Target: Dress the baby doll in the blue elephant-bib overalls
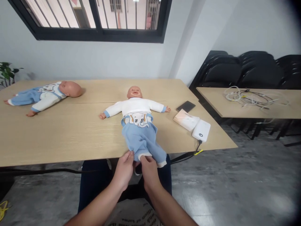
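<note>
A baby doll [135, 91] lies on its back, head toward the wall, arms spread, in a white long-sleeved top [135, 105]. Blue overalls [138, 133] with an elephant face on the bib cover its lower body, and the legs reach over the table's front edge. My left hand [125, 164] pinches the trouser leg near its white cuff. At the cuff's opening, my right hand [148, 168] has its fingers closed on the same leg. The other trouser leg [161, 157] hangs just to the right. The doll's feet are hidden.
A second doll [50, 92] in like clothes lies at the table's left. On the right are a dark phone [185, 106], a tissue pack [186, 120] and a white power bank [201, 130] with a cable. Tangled cables [249, 97] lie on another table, before stacked black chairs [256, 72].
</note>
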A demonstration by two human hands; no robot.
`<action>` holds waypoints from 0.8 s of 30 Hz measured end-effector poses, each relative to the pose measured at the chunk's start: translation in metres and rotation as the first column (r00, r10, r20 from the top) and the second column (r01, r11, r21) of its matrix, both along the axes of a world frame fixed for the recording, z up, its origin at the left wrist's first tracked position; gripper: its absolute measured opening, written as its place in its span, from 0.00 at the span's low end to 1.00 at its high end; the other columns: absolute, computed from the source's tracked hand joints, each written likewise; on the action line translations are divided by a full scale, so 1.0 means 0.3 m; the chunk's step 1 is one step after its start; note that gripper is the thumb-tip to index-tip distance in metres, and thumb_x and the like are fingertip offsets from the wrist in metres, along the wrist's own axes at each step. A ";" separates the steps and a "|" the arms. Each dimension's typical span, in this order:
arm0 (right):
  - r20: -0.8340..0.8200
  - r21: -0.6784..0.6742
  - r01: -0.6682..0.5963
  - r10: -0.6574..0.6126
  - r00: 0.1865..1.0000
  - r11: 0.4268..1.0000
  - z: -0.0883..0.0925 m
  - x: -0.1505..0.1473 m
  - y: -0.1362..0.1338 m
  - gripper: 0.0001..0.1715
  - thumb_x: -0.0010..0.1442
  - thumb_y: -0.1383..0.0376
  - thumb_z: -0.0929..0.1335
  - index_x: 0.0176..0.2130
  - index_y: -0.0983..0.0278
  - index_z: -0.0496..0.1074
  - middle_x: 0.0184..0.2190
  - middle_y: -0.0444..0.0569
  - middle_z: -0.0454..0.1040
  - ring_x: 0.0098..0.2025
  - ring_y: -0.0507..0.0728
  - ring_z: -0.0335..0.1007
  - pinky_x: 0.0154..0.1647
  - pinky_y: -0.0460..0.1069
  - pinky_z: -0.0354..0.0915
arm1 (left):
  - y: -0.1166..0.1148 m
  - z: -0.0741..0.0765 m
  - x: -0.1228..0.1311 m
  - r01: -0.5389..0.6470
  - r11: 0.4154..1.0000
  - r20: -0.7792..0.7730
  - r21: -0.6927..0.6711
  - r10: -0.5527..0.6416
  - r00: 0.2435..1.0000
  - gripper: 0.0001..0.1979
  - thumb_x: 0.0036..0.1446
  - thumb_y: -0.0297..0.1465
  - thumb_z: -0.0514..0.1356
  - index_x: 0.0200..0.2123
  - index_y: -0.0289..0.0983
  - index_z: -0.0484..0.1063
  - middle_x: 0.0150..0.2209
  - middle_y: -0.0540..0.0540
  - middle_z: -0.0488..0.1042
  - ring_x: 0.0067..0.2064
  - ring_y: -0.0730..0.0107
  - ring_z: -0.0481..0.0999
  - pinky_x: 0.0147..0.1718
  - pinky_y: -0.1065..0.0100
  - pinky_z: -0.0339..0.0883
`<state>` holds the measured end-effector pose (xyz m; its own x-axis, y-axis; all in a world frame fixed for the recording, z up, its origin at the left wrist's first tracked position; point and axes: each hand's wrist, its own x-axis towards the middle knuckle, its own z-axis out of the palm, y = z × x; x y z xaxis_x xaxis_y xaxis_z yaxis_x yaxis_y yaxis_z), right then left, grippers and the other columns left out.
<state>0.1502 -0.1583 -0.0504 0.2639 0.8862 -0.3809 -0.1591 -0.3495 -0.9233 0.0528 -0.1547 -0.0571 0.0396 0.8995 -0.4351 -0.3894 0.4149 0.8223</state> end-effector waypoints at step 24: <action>-0.133 -0.094 0.020 -0.032 0.991 0.995 0.045 -0.006 0.000 0.05 0.49 0.64 0.71 0.28 0.63 0.78 0.28 0.46 0.78 0.34 0.58 0.72 0.37 0.50 0.68 | -0.045 0.016 -0.062 0.543 0.753 -0.928 0.372 0.299 0.221 0.07 0.70 0.35 0.52 0.38 0.41 0.65 0.38 0.48 0.72 0.35 0.67 0.75 0.29 0.67 0.61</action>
<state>0.1485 -0.1584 -0.0370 0.2273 0.8390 -0.4944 -0.2898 -0.4264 -0.8569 0.0341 -0.1680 -0.0523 0.1444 0.9443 0.2958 0.8057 -0.2858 0.5188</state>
